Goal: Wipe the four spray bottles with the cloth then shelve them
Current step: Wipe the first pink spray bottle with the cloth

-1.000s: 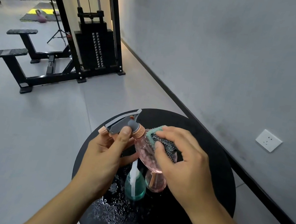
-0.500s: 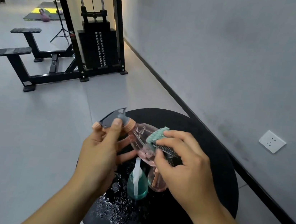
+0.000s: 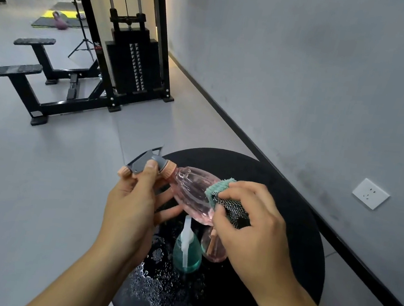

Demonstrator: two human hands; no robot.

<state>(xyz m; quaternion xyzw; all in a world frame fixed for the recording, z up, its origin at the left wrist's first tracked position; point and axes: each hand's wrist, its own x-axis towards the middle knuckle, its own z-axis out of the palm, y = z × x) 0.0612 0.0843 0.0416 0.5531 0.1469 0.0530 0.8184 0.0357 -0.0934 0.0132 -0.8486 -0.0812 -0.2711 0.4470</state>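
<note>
A clear pink spray bottle (image 3: 192, 192) with a grey trigger head lies tilted above the round black table (image 3: 297, 216). My left hand (image 3: 131, 210) grips its head and neck, thumb on the grey cap. My right hand (image 3: 253, 226) pinches a teal and black-checked cloth (image 3: 226, 197) against the bottle's side. Below, a teal spray bottle (image 3: 186, 252) with a white sprayer stands on the table. A second pink bottle (image 3: 214, 249) stands beside it, partly hidden by my right hand.
Water drops (image 3: 153, 282) spread over the table's near left part. A grey wall with a white socket (image 3: 370, 193) runs along the right. A black cable weight machine (image 3: 128, 61) and benches (image 3: 26, 70) stand on the grey floor behind.
The pink bottle has tipped flatter, its head swinging left. The cloth in my right hand has slid along the bottle's body towards its base.
</note>
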